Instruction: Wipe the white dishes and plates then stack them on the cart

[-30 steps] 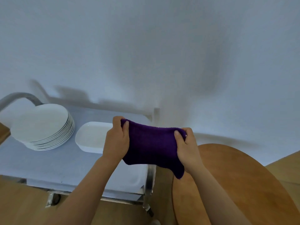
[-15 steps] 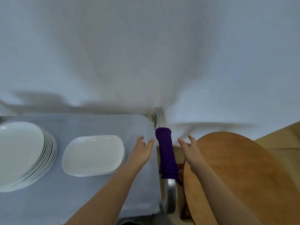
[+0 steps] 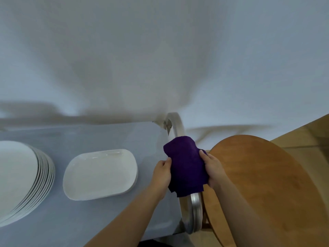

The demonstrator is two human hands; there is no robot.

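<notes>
I see the purple terry cloth [image 3: 186,166] draped over the curved metal handle bar [image 3: 195,207] at the right end of the cart [image 3: 110,139], whose top is covered in pale blue sheeting. The cloth's long axis runs along the bar, away from me and toward me. Both hands bracket it: the left hand [image 3: 161,175] touches its left edge with thumb and fingers closed on the fabric, and the right hand [image 3: 212,168] holds its right edge in the same manner. Each grip is therefore narrow and loaded with cloth.

The task items lie to the left of both grips. The white oblong ceramic dish [image 3: 100,173] rests flat on the cart top, long axis left to right, near the left hand. The stack of round white plates [image 3: 23,179] sits farther left, at the frame edge. I judge the left hand the nearer one for any reach toward the dishes.

A round wooden worktop [image 3: 263,184] stands just beside the bar on the right.

No brand, label or legible writing is visible.
</notes>
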